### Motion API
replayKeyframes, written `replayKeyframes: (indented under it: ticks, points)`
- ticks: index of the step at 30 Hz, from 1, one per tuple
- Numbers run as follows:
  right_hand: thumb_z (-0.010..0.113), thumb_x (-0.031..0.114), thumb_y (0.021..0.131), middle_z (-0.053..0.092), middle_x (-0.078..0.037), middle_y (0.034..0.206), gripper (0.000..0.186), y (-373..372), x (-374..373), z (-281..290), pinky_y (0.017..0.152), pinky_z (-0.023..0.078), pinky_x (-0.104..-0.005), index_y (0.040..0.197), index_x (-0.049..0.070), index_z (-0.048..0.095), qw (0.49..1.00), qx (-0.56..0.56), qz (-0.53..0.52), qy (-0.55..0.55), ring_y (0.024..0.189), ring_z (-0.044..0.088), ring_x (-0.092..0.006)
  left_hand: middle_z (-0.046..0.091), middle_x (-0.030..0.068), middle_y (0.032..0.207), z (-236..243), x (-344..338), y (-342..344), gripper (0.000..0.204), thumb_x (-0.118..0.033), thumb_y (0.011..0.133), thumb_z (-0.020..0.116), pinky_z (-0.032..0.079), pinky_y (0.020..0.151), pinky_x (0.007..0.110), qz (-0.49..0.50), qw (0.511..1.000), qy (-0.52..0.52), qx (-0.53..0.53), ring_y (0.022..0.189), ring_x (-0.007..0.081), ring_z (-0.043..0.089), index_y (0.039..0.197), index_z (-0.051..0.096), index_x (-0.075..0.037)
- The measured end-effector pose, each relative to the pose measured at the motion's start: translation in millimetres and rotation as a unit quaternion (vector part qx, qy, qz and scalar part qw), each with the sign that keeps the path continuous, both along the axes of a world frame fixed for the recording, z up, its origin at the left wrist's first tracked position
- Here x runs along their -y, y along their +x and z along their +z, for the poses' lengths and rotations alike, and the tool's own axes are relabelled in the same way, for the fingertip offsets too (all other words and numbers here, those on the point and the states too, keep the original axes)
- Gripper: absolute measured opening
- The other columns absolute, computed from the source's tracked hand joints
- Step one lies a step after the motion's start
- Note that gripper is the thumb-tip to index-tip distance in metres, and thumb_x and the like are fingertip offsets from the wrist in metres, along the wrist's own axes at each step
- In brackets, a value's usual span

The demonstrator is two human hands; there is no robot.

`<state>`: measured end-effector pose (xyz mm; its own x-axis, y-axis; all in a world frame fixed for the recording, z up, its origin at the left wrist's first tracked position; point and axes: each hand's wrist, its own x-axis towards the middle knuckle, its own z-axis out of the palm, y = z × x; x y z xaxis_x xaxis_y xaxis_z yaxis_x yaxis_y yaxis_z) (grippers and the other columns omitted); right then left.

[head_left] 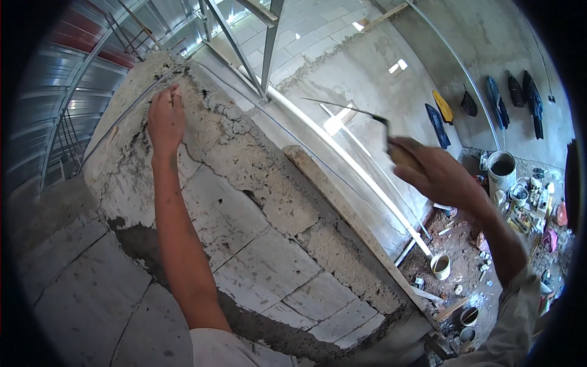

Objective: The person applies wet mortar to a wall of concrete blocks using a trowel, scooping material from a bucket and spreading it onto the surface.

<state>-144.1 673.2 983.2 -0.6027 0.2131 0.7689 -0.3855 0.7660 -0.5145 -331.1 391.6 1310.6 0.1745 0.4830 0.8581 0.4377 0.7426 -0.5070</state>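
My right hand (431,168) is closed round the wooden handle (403,156) of a trowel, raised in the air right of the wall. The trowel's thin metal blade (342,106) shows nearly edge-on and points left. My left hand (166,119) is at the upper end of the rough concrete beam (238,153), against its crumbly surface. Its fingers are bent and close together, with the tips hidden, so I cannot make out what they hold. Light grey blocks (263,260) with dark joints lie below the concrete band.
A wooden board (361,232) runs along the wall's right edge. A white pipe (342,147) slopes down beside it. Far below stand buckets (440,266) among rubble and tools. Clothes (496,101) hang on the far wall. Steel bars (131,33) stick up at the top left.
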Motion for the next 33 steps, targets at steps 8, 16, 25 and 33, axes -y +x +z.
replayKeyframes:
  ticks: [8, 16, 25, 33]
  points:
    - [0.043, 0.031, 0.094, 0.062, -0.016, 0.079, 0.036, -113.7, 17.0, 98.8, 0.055, 0.051, -0.0384, 0.107, -0.001, 0.051, 0.991, 0.027, 0.107, 0.074, 0.052, 0.059, -0.0257, 0.053, 0.0108, 0.122, 17.3, -18.5, -32.8, 0.033, -0.027, 0.094, 0.045, 0.034, 0.097, 0.039, 0.084, 0.983, 0.023, -0.159, 0.109, 0.0269, 0.048, 0.120, 0.058, -0.011]
    - [0.049, 0.039, 0.091, 0.060, -0.013, 0.077, 0.043, -113.1, -14.2, 202.1, 0.053, 0.051, -0.0324, 0.108, 0.000, 0.056, 0.991, -0.072, 0.084, 0.081, 0.056, 0.059, -0.0172, 0.047, 0.0030, 0.132, 5.4, -23.1, -49.7, 0.036, -0.030, 0.094, 0.046, 0.028, 0.102, 0.040, 0.061, 0.974, 0.075, -0.205, 0.117, 0.0274, 0.041, 0.128, 0.052, -0.018]
    - [0.047, 0.037, 0.094, 0.060, -0.015, 0.084, 0.040, -139.6, 19.7, 262.0, 0.083, 0.047, -0.0425, 0.103, 0.000, 0.060, 0.952, -0.133, -0.136, 0.238, 0.077, 0.059, -0.0274, 0.043, 0.0033, 0.135, 12.7, -21.1, -54.6, 0.038, -0.031, 0.093, 0.048, 0.022, 0.106, 0.046, 0.102, 0.965, 0.045, -0.237, 0.126, 0.0275, 0.033, 0.130, 0.048, -0.021]
    - [0.054, 0.040, 0.090, 0.061, -0.014, 0.090, 0.041, -136.0, 6.5, 242.0, 0.076, 0.049, -0.0403, 0.106, 0.003, 0.059, 0.936, -0.239, -0.164, 0.197, 0.079, 0.060, -0.0245, 0.036, 0.0022, 0.143, 11.7, -22.2, -54.5, 0.041, -0.027, 0.095, 0.045, 0.021, 0.107, 0.051, 0.097, 0.974, 0.027, -0.205, 0.130, 0.0283, 0.031, 0.136, 0.041, -0.025]
